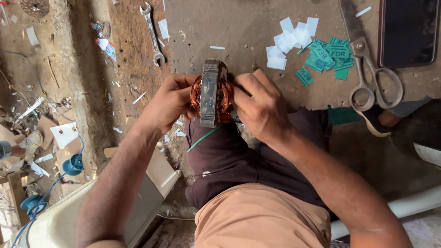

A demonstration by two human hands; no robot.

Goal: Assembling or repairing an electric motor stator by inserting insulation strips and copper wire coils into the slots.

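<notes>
Down at the edge of the brown work board [225, 23], I have the motor stator [211, 92] clamped between both hands, resting over my knee. Everything else I place from that stator.

Largest first: the board runs away from the stator and to its right, scuffed and dusty. On it, far right of the stator, lies a dark flat phone [408, 30], screen blank. Between the phone and the stator sit the big metal scissors [371, 76], handles toward me, blades pointing away. Left of the scissors, still right of the stator, is a heap of green paper slips [328, 58], and beside it a smaller heap of white paper slips [287, 42]. Up and left of the stator lies 1 open-ended spanner [152, 32] on the dirt.

The stator stands with its steel core edge-on to me, its long axis running away from my body, copper windings bulging out to either side. My left hand [168, 103] wraps the left winding, fingers curled closed on it. My right hand [261, 106] grips the right winding and the core's far side, fingers closed and bent over the top. Both hands touch it, so neither is nearer; it sits straight ahead, centred between them. A thin green wire [203, 138] trails from below the stator across my dark trouser leg.
</notes>
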